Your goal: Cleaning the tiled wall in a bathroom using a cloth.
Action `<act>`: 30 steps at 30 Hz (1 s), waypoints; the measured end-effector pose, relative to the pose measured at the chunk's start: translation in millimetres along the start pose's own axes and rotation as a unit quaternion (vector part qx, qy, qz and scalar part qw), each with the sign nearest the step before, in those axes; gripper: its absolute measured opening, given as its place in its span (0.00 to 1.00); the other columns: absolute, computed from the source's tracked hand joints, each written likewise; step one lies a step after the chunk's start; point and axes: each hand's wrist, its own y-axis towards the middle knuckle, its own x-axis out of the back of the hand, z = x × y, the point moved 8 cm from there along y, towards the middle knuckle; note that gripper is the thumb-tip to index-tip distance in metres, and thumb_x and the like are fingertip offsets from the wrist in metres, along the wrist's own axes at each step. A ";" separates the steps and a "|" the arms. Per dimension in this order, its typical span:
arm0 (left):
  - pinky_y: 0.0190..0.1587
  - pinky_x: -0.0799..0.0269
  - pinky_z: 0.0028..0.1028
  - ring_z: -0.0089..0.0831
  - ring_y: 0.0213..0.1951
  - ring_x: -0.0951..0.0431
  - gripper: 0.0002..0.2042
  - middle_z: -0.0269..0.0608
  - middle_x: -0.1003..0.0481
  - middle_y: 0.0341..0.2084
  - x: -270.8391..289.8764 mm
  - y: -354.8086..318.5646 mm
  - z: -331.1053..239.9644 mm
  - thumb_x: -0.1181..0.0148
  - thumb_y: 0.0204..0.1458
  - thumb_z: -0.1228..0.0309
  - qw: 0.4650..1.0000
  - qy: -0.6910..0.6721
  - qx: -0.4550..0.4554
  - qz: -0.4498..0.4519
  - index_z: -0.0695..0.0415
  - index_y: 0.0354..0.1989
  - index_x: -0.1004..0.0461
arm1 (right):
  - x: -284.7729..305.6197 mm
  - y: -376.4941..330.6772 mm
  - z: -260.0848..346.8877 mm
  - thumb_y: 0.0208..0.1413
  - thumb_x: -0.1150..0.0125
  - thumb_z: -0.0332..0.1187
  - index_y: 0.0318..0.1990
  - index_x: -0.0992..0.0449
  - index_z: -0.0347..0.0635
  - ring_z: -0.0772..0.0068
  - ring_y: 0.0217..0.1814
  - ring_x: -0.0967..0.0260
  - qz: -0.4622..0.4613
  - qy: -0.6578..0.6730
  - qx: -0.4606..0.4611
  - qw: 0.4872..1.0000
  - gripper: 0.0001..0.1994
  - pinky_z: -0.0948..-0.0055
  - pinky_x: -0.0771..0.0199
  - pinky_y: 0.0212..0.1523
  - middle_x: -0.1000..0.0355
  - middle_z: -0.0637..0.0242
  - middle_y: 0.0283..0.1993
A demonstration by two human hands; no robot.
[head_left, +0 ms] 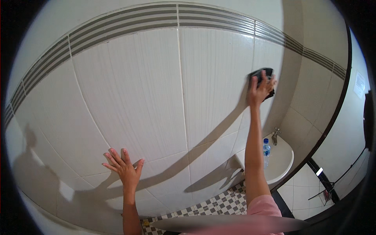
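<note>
My right hand [261, 88] is raised high and presses a dark cloth [261, 73] flat against the white tiled wall [156, 98], near the room's corner. My left hand [124, 166] rests lower down on the same wall, palm against the tile and fingers spread, holding nothing. Shadows of both arms fall across the tiles.
A white wall basin [282, 161] with a metal tap [276, 135] hangs to the lower right, and a clear plastic bottle with a blue cap [266, 150] stands on it. Grey striped border tiles [129, 25] run along the top. Checkered floor tiles [219, 203] lie below. A dark door frame [333, 117] stands at right.
</note>
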 end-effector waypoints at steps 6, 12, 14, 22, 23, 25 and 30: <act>0.57 0.90 0.61 0.55 0.65 0.81 0.46 0.55 0.77 0.66 -4.8 -1.2 2.2 0.46 0.48 0.46 1.000 -0.012 0.007 0.010 0.44 0.68 0.70 | -7.9 -29.8 25.1 0.55 0.47 0.50 0.62 0.41 0.51 0.38 0.70 0.66 0.002 0.065 -0.092 0.994 0.29 0.42 0.65 0.65 0.57 0.51 0.69; 0.58 0.85 0.63 0.52 0.66 0.77 0.42 0.49 0.72 0.67 16.1 4.0 -14.9 0.45 0.49 0.51 0.996 -0.060 0.061 0.002 0.48 0.68 0.63 | 23.2 -205.4 194.8 0.41 0.41 0.62 0.58 0.35 0.64 0.42 0.71 0.64 0.252 0.137 0.155 0.945 0.34 0.40 0.50 0.55 0.51 0.57 0.68; 0.59 0.80 0.63 0.49 0.68 0.72 0.38 0.45 0.65 0.67 24.2 4.6 -29.8 0.46 0.50 0.55 0.990 -0.089 0.099 -0.034 0.50 0.67 0.57 | 33.9 -236.3 180.4 0.40 0.40 0.63 0.57 0.33 0.67 0.46 0.71 0.63 0.266 0.137 0.202 0.933 0.33 0.42 0.47 0.53 0.49 0.62 0.67; 0.60 0.79 0.62 0.47 0.68 0.66 0.36 0.46 0.61 0.67 30.3 8.3 -99.7 0.47 0.49 0.62 0.982 -0.155 0.092 -0.058 0.52 0.66 0.56 | 43.2 -184.0 -94.0 0.52 0.46 0.53 0.62 0.44 0.45 0.41 0.70 0.66 0.116 0.105 -0.062 0.986 0.34 0.44 0.70 0.66 0.57 0.43 0.67; 0.60 0.79 0.62 0.47 0.68 0.66 0.36 0.46 0.61 0.67 29.2 8.7 -110.9 0.47 0.49 0.64 0.979 -0.176 0.086 -0.066 0.52 0.66 0.56 | 49.5 -177.5 -138.5 0.57 0.50 0.48 0.62 0.45 0.40 0.42 0.70 0.63 0.055 0.045 -0.131 0.989 0.30 0.48 0.67 0.66 0.57 0.43 0.67; 0.60 0.78 0.63 0.47 0.68 0.65 0.36 0.47 0.61 0.67 28.1 13.0 -130.7 0.47 0.48 0.65 0.976 -0.193 0.084 -0.063 0.52 0.66 0.57 | 51.6 -173.0 -228.0 0.60 0.55 0.48 0.61 0.46 0.32 0.44 0.68 0.57 0.038 0.031 -0.290 0.956 0.30 0.56 0.60 0.65 0.51 0.41 0.64; 0.60 0.77 0.63 0.49 0.67 0.64 0.36 0.49 0.61 0.66 28.5 28.4 -162.7 0.47 0.48 0.66 0.979 -0.186 0.069 -0.049 0.52 0.66 0.57 | 28.3 -104.7 -244.7 0.60 0.63 0.56 0.63 0.47 0.38 0.44 0.70 0.63 0.020 0.013 -0.345 0.938 0.33 0.55 0.66 0.67 0.54 0.44 0.67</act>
